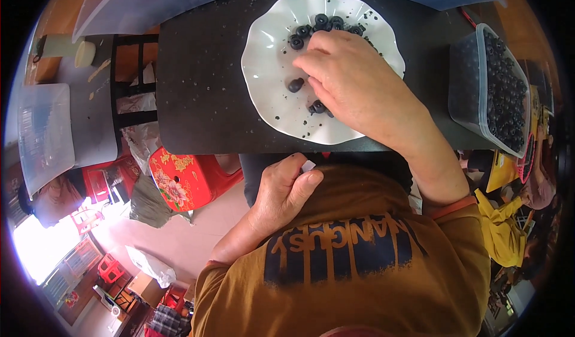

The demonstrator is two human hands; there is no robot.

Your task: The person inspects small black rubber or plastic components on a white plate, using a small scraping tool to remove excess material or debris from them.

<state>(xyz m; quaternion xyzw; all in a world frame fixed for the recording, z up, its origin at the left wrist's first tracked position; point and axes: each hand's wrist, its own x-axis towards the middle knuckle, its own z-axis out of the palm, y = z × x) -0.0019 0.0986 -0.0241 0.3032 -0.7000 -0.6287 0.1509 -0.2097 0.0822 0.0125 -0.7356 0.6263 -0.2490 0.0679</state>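
The white scalloped plate point(269, 49) sat in the upper centre of the frame, dark round berries point(317, 26) strung along its top edge, a few lower. The right hand point(353, 85) lay over them, fingers curled down onto berries. Below, the left hand point(284, 190) pinched a small white piece point(308, 166).

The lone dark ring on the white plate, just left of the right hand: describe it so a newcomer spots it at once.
Find the black tabletop, then the white scalloped plate on it. The lone dark ring lies near the plate's middle, beside the fingertips of the right hand. Unlike the cluster of rings at the far rim, it sits alone on bare white.
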